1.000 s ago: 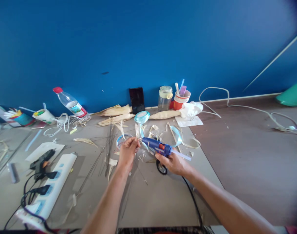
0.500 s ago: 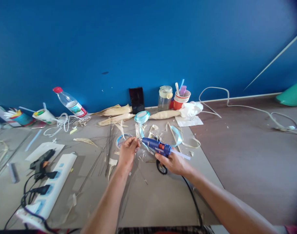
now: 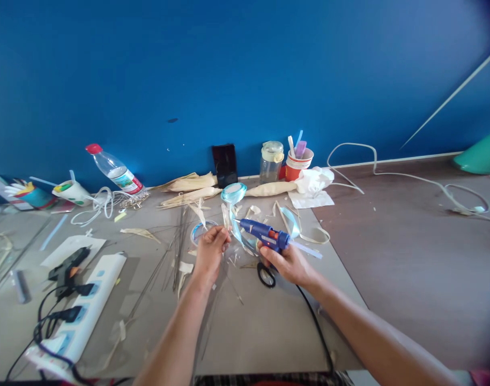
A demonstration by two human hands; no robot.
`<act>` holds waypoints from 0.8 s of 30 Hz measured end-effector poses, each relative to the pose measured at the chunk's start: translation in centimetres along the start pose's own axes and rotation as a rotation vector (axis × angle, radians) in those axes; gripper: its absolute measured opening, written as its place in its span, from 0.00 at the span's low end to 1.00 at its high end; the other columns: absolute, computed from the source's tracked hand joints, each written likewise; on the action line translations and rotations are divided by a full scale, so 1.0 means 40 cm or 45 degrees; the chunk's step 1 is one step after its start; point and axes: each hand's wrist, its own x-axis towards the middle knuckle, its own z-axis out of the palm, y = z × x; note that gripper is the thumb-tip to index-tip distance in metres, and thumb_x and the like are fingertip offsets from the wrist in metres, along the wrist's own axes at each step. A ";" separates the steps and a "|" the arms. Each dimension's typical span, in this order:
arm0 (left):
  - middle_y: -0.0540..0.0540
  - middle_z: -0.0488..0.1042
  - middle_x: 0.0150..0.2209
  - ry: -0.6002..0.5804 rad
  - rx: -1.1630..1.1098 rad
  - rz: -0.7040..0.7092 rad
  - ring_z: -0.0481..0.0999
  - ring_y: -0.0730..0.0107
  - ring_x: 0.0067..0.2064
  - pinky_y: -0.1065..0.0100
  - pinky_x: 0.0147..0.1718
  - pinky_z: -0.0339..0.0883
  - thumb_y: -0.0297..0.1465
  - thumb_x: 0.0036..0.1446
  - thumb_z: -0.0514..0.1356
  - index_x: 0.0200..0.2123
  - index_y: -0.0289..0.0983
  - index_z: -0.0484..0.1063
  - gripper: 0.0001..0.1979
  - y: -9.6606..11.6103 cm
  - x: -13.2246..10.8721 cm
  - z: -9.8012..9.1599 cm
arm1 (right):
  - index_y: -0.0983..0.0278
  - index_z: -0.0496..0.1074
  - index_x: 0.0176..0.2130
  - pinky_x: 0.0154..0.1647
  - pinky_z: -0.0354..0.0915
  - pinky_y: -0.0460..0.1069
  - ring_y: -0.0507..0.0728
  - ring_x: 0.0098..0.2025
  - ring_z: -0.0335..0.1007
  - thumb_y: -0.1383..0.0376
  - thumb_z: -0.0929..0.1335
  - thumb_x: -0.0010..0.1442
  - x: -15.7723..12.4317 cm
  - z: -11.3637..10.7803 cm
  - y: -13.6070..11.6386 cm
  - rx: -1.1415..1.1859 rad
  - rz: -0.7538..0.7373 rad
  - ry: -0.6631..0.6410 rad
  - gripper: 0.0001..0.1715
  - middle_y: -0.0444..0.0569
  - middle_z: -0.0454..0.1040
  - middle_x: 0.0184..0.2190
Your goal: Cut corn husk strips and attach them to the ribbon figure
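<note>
A blue hot glue gun (image 3: 265, 234) is in my right hand (image 3: 289, 262), its nozzle pointing left and a clear glue stick out of its back. My left hand (image 3: 213, 247) is pinched closed just left of the nozzle, with a small gap between. What its fingertips hold is too small to make out; a pale husk-like strip (image 3: 225, 214) shows just above them. Behind the hands lies a roll of light-blue ribbon (image 3: 234, 192), its tail running down past the nozzle. Black-handled scissors (image 3: 266, 275) lie partly under my right hand.
On the left are a white power strip (image 3: 93, 300) with black plugs and a second, black glue gun (image 3: 70, 271). Thin wires (image 3: 178, 246) and dried husks (image 3: 191, 197) are strewn about. Along the wall stand a tilted bottle (image 3: 118, 171), a phone (image 3: 224, 165), a jar (image 3: 271, 162) and paper cups (image 3: 298, 165).
The glue gun in my right hand has moved slightly right and up, its nozzle drawing away from my left fingertips. My left hand stays almost still.
</note>
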 end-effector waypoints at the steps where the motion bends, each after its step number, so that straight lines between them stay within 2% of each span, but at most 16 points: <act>1: 0.52 0.67 0.22 0.001 0.002 -0.006 0.57 0.82 0.20 0.74 0.22 0.52 0.36 0.49 0.63 0.26 0.34 0.73 0.10 -0.001 0.000 -0.001 | 0.65 0.69 0.33 0.22 0.59 0.45 0.50 0.21 0.62 0.54 0.61 0.60 0.002 -0.001 -0.001 0.043 0.035 0.017 0.18 0.43 0.66 0.19; 3: 0.53 0.66 0.21 0.005 0.010 -0.030 0.57 0.82 0.20 0.74 0.22 0.51 0.37 0.49 0.63 0.28 0.33 0.73 0.11 -0.002 0.000 -0.002 | 0.65 0.68 0.36 0.21 0.60 0.45 0.51 0.21 0.62 0.53 0.62 0.59 0.006 -0.005 -0.005 0.095 0.107 0.065 0.18 0.43 0.66 0.20; 5: 0.53 0.66 0.20 0.008 0.019 -0.055 0.57 0.82 0.20 0.74 0.21 0.51 0.37 0.49 0.63 0.30 0.33 0.74 0.12 -0.001 0.000 -0.002 | 0.64 0.68 0.37 0.23 0.61 0.46 0.51 0.21 0.62 0.54 0.63 0.59 0.011 -0.011 -0.010 0.058 0.097 0.151 0.16 0.43 0.67 0.21; 7: 0.53 0.66 0.20 0.008 0.025 -0.065 0.57 0.82 0.20 0.75 0.21 0.50 0.38 0.49 0.63 0.31 0.32 0.75 0.13 0.001 0.000 -0.001 | 0.63 0.67 0.39 0.27 0.64 0.48 0.53 0.25 0.65 0.56 0.64 0.58 0.016 -0.022 -0.018 -0.053 -0.018 0.254 0.14 0.46 0.69 0.26; 9: 0.53 0.66 0.20 0.000 0.029 -0.063 0.57 0.82 0.20 0.75 0.22 0.50 0.37 0.49 0.63 0.31 0.32 0.75 0.13 0.003 -0.001 0.000 | 0.63 0.67 0.43 0.36 0.66 0.51 0.57 0.34 0.68 0.59 0.66 0.56 0.019 -0.036 -0.028 -0.190 -0.187 0.321 0.15 0.50 0.71 0.35; 12: 0.53 0.66 0.20 -0.017 0.026 -0.058 0.57 0.82 0.21 0.75 0.22 0.50 0.37 0.49 0.63 0.32 0.32 0.75 0.12 0.005 -0.002 0.002 | 0.63 0.66 0.48 0.43 0.65 0.53 0.59 0.43 0.66 0.64 0.64 0.56 0.019 -0.056 -0.046 -0.330 -0.304 0.318 0.19 0.54 0.68 0.45; 15: 0.52 0.67 0.20 -0.042 0.028 -0.056 0.57 0.81 0.21 0.74 0.21 0.49 0.37 0.49 0.63 0.30 0.33 0.75 0.12 0.006 -0.003 0.004 | 0.63 0.65 0.50 0.44 0.65 0.53 0.59 0.44 0.66 0.68 0.61 0.56 0.017 -0.070 -0.055 -0.467 -0.264 0.314 0.21 0.55 0.66 0.47; 18: 0.52 0.67 0.21 -0.071 0.041 -0.029 0.58 0.81 0.21 0.74 0.21 0.50 0.37 0.50 0.62 0.29 0.34 0.74 0.11 0.003 -0.003 0.002 | 0.64 0.63 0.53 0.45 0.64 0.56 0.63 0.47 0.66 0.67 0.61 0.56 0.013 -0.084 -0.048 -0.707 -0.208 0.377 0.24 0.57 0.66 0.48; 24: 0.50 0.71 0.26 -0.105 0.045 0.043 0.57 0.82 0.21 0.73 0.22 0.51 0.35 0.52 0.60 0.24 0.34 0.71 0.10 0.000 -0.009 -0.003 | 0.67 0.61 0.55 0.45 0.61 0.58 0.66 0.49 0.65 0.65 0.61 0.58 -0.017 -0.142 0.023 -1.265 -0.082 0.416 0.25 0.59 0.67 0.49</act>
